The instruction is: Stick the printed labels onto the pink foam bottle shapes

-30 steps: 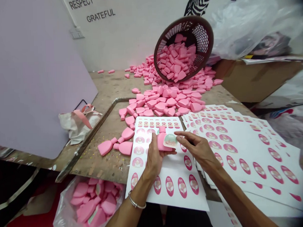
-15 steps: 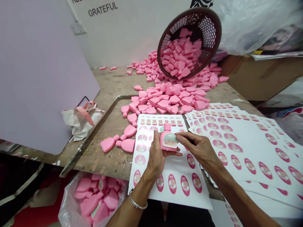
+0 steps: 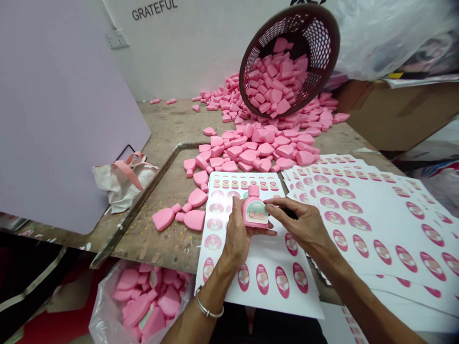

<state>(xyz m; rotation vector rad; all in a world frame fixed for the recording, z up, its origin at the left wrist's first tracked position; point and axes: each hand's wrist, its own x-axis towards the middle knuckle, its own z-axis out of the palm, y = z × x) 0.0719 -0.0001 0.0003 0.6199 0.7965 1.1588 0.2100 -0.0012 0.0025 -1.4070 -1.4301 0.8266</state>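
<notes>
Clear plastic bag (image 3: pixel 96 317), one: near left, below the edge of the table (image 3: pixel 157 250); filled with pink bottles (image 3: pixel 138 308), pale green patches showing among them.

Bracelet (image 3: pixel 208 309), silver-coloured, one: on the left wrist.

Label sheet (image 3: pixel 272 307), white, printed with pink ovals and smaller shapes: near centre, beneath both hands.

Left hand (image 3: pixel 236 237): closed around the left side and base of the held bottle (image 3: pixel 253 196); thumb at the left edge, fingers beneath.

Held bottle: pink, roughly upright, above the label sheet; pale green label (image 3: pixel 256 212) on the side facing near.

Right hand (image 3: pixel 268 211): thumb and forefinger close together at the label's right edge; cannot tell whether they pinch it or only touch it.

Spread sheets (image 3: pixel 388 201), several, overlapping: right side, printed likewise.

Metal strip (image 3: pixel 136 210), bent: left of centre, on the table.

Cloth bag (image 3: pixel 119 188), white with pink straps: left, beyond the strip.

Loose bottles (image 3: pixel 251 151), pink, many: heaped beyond the label sheet, trailing left.

Basket (image 3: pixel 319 41), dark brown, mesh: far centre, tipped on its side, more pink bottles inside.

Cardboard box (image 3: pixel 411 115): far right.

Wall (image 3: pixel 195 53), white: farthest; lettering "GRATEFUL" at left.
</notes>
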